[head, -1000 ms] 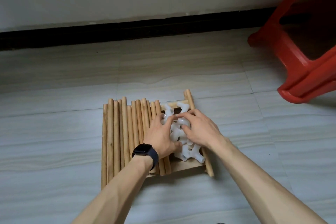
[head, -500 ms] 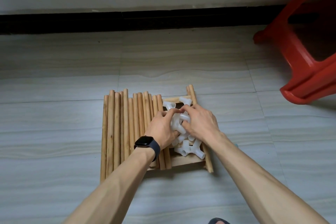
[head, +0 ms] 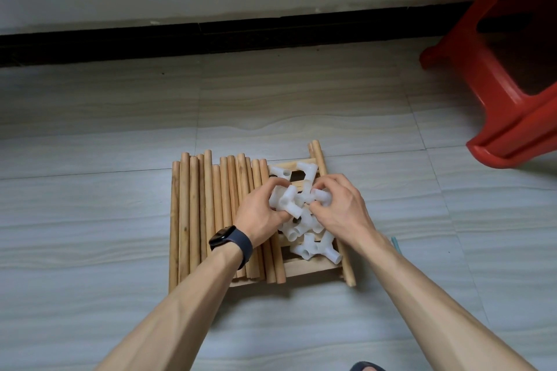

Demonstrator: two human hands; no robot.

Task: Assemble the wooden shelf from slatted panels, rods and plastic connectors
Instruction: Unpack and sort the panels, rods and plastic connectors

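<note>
On the grey tiled floor [head: 90, 220] in front of you, a row of wooden rods [head: 208, 220] lies side by side at the left, running away from you. Most of them rest on top of a slatted panel [head: 310, 267] that lies flat beneath them. Your left forearm crosses the near ends of the rods, with a dark watch [head: 224, 236] on the wrist. Your left grip [head: 259, 214] sits over the right-hand rods with its fingers curled round a white connector [head: 287, 200], a branched plastic piece with open tube ends. Just beyond and below it a heap of connectors [head: 313, 247] lies on the bare slats of the panel, some of them touching your knuckles. Your right grip [head: 340, 211] comes in from the other side with its fingers bent tight, pinching a second connector [head: 322, 196]. The two held pieces sit close together between your grips – you cannot tell whether they touch. Two more rods, the edge rods [head: 320, 159], lie along the panel's right edge, slanting slightly. Just beside your right forearm a small teal thing [head: 395, 245] lies on the floor, too small to identify. Well apart at the far right stands a red plastic stool [head: 497, 99] – near the dark skirting [head: 211, 36] at the foot of the wall.
</note>
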